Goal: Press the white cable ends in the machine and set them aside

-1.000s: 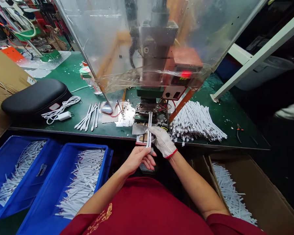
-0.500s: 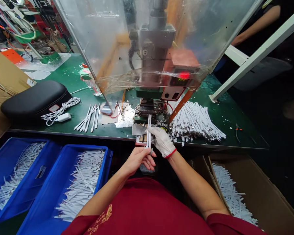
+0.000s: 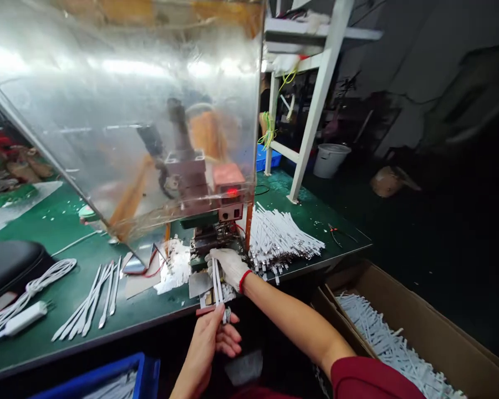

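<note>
My bare left hand pinches the lower end of a white flat cable, which looks doubled into two strands. Higher up, my right hand, in a white knitted glove with a red cuff, has its fingers closed on the same cable just in front of the press's tooling. Whether the cable's far end touches the tooling is hidden by the glove. Below the cable lies a small metal plate. Beside my right hand, a large pile of white short cables rests on the green table.
A cloudy plastic shield hangs before the press. Several loose cables, a charger with cord and a black case lie left. Pliers sit right. A cardboard box and blue bin hold more cables.
My view has turned to the right and tilted up, so the scene has shifted left and down. Both hands keep hold of the cable at the front of the press.
</note>
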`<action>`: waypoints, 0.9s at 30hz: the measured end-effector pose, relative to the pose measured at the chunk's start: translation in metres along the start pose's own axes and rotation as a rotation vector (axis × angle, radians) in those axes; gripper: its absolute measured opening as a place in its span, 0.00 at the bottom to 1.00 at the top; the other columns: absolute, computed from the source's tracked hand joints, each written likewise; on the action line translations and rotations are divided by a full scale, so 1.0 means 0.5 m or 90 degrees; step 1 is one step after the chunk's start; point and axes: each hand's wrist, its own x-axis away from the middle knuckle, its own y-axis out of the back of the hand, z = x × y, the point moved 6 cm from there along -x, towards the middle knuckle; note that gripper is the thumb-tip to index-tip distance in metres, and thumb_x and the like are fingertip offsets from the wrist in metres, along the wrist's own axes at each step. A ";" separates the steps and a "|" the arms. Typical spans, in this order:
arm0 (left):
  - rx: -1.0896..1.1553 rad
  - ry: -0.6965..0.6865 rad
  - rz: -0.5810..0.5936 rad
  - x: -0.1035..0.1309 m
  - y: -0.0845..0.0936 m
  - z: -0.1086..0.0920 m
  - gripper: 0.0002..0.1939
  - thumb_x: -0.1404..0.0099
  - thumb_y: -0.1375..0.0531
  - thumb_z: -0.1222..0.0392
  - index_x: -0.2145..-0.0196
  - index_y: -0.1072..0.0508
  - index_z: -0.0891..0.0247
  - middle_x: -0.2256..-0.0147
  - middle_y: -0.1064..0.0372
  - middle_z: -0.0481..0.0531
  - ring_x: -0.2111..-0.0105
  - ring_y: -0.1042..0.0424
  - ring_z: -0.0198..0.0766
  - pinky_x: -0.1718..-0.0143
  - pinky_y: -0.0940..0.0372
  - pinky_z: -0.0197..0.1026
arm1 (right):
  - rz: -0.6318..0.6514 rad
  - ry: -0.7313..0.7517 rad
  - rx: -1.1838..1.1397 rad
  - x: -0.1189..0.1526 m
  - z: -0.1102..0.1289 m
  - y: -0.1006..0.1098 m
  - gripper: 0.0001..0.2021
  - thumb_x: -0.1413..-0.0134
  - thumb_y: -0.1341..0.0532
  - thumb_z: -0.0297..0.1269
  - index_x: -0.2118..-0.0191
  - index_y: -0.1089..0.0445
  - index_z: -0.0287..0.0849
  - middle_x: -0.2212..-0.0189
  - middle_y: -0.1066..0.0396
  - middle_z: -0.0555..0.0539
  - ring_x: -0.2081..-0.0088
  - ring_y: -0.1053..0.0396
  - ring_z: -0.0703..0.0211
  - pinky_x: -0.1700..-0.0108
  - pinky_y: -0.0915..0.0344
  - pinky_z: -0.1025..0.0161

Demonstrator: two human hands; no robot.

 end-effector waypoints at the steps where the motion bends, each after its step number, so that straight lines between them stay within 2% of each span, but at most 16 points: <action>1: -0.005 -0.006 -0.005 -0.001 0.000 -0.001 0.32 0.42 0.44 0.32 0.67 0.27 0.69 0.78 0.27 0.56 0.81 0.27 0.38 0.80 0.36 0.33 | 0.001 -0.004 -0.010 -0.002 0.003 -0.003 0.10 0.45 0.40 0.38 0.72 0.30 0.36 0.82 0.33 0.50 0.84 0.35 0.64 0.82 0.39 0.68; 9: -0.028 -0.027 -0.022 -0.002 -0.001 -0.005 0.32 0.44 0.43 0.31 0.69 0.26 0.69 0.79 0.27 0.56 0.81 0.27 0.37 0.80 0.38 0.33 | 0.000 0.014 -0.004 0.002 0.005 -0.003 0.11 0.42 0.43 0.35 0.73 0.31 0.35 0.83 0.33 0.49 0.85 0.35 0.63 0.85 0.40 0.68; 19: 0.000 -0.035 -0.019 0.004 -0.006 -0.015 0.33 0.44 0.42 0.32 0.68 0.27 0.72 0.80 0.27 0.56 0.81 0.27 0.37 0.81 0.38 0.32 | -0.007 0.006 0.019 -0.006 -0.002 0.003 0.10 0.45 0.39 0.38 0.72 0.31 0.35 0.83 0.32 0.48 0.84 0.36 0.65 0.82 0.38 0.69; 25: 0.026 -0.039 -0.041 0.011 -0.014 -0.021 0.32 0.44 0.41 0.33 0.68 0.28 0.72 0.80 0.27 0.56 0.81 0.27 0.38 0.81 0.37 0.33 | 0.006 0.027 0.009 0.015 0.029 -0.015 0.11 0.48 0.37 0.40 0.72 0.31 0.36 0.81 0.32 0.49 0.83 0.36 0.65 0.81 0.37 0.68; 27: 0.032 -0.051 -0.034 0.017 -0.016 -0.015 0.31 0.43 0.41 0.34 0.68 0.28 0.71 0.79 0.27 0.56 0.81 0.27 0.38 0.80 0.37 0.33 | 0.036 0.056 0.021 0.029 0.044 -0.025 0.12 0.49 0.36 0.43 0.71 0.31 0.37 0.81 0.33 0.49 0.83 0.36 0.65 0.81 0.37 0.67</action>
